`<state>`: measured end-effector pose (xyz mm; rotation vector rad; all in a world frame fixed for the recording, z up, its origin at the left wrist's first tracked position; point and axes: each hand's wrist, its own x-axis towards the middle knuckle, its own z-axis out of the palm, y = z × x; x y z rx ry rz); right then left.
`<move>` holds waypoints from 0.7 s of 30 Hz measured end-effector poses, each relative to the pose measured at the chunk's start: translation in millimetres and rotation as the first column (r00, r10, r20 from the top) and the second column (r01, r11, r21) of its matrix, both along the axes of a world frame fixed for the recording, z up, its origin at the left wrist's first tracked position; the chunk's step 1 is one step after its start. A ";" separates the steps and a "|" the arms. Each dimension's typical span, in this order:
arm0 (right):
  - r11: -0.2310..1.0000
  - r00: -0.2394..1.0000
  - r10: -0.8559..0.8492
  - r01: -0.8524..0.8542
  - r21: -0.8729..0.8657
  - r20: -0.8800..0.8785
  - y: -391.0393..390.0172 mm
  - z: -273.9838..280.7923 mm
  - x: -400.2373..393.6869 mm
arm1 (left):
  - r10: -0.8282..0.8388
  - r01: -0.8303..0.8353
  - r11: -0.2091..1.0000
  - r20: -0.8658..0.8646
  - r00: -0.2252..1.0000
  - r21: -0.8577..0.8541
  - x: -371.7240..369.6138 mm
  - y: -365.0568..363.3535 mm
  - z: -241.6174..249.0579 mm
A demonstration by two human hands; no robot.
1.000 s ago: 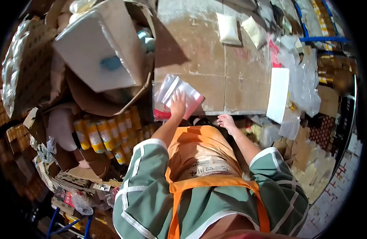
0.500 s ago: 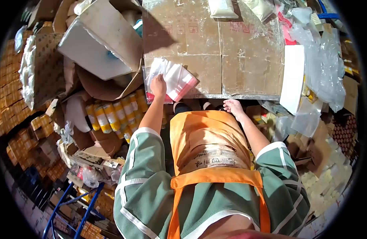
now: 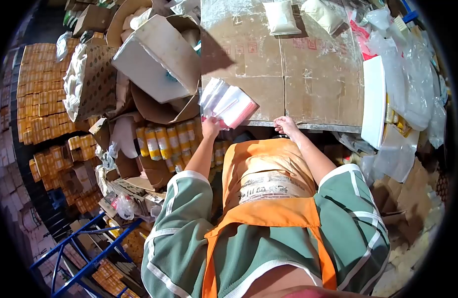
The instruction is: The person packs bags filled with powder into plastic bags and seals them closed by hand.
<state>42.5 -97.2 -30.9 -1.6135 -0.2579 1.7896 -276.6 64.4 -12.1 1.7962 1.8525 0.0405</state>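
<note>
A small pile of clear plastic bags with pink-red edges (image 3: 234,105) lies on the cardboard-covered table (image 3: 321,94), at its near left corner. My left hand (image 3: 210,127) is at the near left edge of the pile, its fingers closed on a plastic bag there. My right hand (image 3: 287,126) hovers by the table's front edge, apart from the bags. Its fingers are curled together, and whatever they may hold is too small to make out. Two filled pouches of pale powder, one upright-looking pouch (image 3: 281,18) and one tilted pouch (image 3: 322,16), lie at the far side.
A white foam box (image 3: 154,59) leans in a large carton left of the table. Yellow-wrapped packs (image 3: 164,141) stand below it. On the right are a white foam panel (image 3: 373,102) and loose clear plastic (image 3: 413,74). A blue metal frame (image 3: 85,248) is at lower left.
My left hand has slid from the top of the bags toward me, to their near edge. The bags look more fanned out. My right hand stays near the table edge, and the view has shifted.
</note>
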 end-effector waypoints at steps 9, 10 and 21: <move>0.999 0.998 0.032 -0.034 -0.035 -0.054 -21.9 -19.8 -5.9 | 0.041 -0.035 0.991 0.047 0.998 -0.133 6.9 -59.6 -6.3; 0.998 0.997 0.043 -0.046 -0.043 -0.069 -20.6 -22.8 -7.2 | 0.047 -0.041 0.991 0.041 0.998 -0.131 4.1 -58.2 -3.7; 0.974 0.994 -0.102 0.105 -0.200 0.025 -66.9 -1.5 15.7 | 0.068 -0.073 0.997 -0.251 0.966 -0.011 8.3 83.8 -58.6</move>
